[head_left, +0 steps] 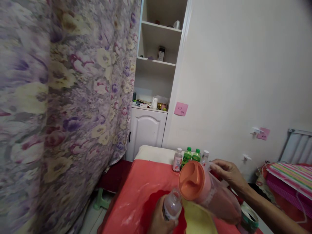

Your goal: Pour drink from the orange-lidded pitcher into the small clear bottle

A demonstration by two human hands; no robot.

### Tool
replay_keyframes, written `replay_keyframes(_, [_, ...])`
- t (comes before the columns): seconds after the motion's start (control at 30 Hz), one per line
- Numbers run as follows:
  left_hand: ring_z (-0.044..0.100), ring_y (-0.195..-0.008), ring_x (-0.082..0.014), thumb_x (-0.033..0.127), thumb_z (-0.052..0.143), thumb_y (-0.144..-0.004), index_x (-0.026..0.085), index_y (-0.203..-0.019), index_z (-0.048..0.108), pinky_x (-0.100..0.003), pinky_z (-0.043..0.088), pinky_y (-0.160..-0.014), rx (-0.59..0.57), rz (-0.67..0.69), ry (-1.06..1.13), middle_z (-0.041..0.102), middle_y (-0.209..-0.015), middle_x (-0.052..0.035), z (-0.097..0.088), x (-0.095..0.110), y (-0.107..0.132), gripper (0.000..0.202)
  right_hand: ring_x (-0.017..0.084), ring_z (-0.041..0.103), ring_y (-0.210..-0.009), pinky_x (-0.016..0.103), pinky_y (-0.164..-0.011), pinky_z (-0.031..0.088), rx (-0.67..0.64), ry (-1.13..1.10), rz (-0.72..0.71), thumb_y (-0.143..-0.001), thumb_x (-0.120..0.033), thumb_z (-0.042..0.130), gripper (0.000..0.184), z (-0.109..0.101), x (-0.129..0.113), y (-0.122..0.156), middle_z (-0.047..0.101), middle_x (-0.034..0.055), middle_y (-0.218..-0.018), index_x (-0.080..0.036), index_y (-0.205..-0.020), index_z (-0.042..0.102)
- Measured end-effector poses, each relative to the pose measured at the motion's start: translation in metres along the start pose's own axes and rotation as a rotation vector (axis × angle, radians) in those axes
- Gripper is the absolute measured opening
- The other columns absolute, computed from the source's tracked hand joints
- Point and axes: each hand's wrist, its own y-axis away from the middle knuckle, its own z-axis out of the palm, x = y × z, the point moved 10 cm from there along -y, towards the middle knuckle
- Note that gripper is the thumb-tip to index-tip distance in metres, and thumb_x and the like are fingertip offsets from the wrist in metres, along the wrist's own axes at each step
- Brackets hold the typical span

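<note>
The person's right hand (227,174) holds a clear pitcher (214,198) with an orange lid (192,180), its grip closed around the handle side at the top. The pitcher is tipped well over toward the left, so that its lid end comes down just above the mouth of a small clear bottle (172,204); the tilt looks meant to bring the spout to that narrow opening. The left hand (159,219) wraps the small bottle from below, its grip closed on the body, holding it upright and steady under the pitcher.

Both things hang over the counter (136,201), which is covered in a red plastic sheet. Directly beneath the pitcher lies a yellow dish (198,222), placed where it would catch drips. Behind the pitcher, at the far edge of the counter against the wall, four more bottles stand in a row: a pink-labelled one (177,160), two green ones (187,156), and a clear one (205,158). Right of the pitcher, near the forearm, sits a roll of tape (250,219).
</note>
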Motion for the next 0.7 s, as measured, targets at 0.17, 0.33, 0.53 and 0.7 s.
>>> replay_keyframes(0.17, [0.069,-0.095,-0.0277,0.009,0.066,-0.053,0.019,-0.111,0.06,-0.035,0.052,-0.084,-0.086,0.012,-0.021,0.074,-0.103,-0.0064,0.007,0.0,0.0,0.059,0.014,0.05,-0.062,0.027,-0.059,0.039,-0.026,0.06,-0.055,-0.074,-0.056,0.07,0.039,0.003,-0.019,-0.002,0.06,-0.0013,-0.063,-0.017,-0.07,0.071])
replay_keyframes(0.33, [0.068,-0.098,-0.0288,0.008,0.064,-0.052,0.017,-0.112,0.059,-0.034,0.051,-0.085,-0.089,-0.005,-0.019,0.074,-0.104,-0.0085,0.008,0.004,0.004,0.062,0.013,0.047,-0.058,0.026,-0.057,0.037,-0.034,0.098,-0.088,-0.072,-0.052,0.071,0.032,0.005,-0.034,-0.004,0.059,-0.0025,-0.06,-0.02,-0.065,0.072])
replay_keyframes(0.53, [0.068,-0.096,-0.0277,0.005,0.061,-0.052,0.015,-0.116,0.057,-0.034,0.05,-0.083,-0.084,-0.025,-0.027,0.074,-0.103,-0.0093,0.008,0.002,0.004,0.064,0.012,0.043,-0.057,0.026,-0.055,0.033,-0.083,0.118,-0.095,-0.073,-0.051,0.072,0.031,0.009,-0.039,-0.008,0.056,-0.0039,-0.059,-0.02,-0.068,0.071])
replay_keyframes(0.7, [0.066,-0.099,-0.026,0.005,0.063,-0.052,0.015,-0.116,0.054,-0.033,0.049,-0.088,-0.125,-0.037,-0.051,0.071,-0.108,-0.0096,0.011,0.002,0.005,0.065,0.014,0.047,-0.064,0.026,-0.059,0.035,-0.133,0.178,-0.089,-0.074,-0.054,0.071,0.034,0.015,-0.041,-0.009,0.058,-0.0031,-0.065,-0.02,-0.073,0.071])
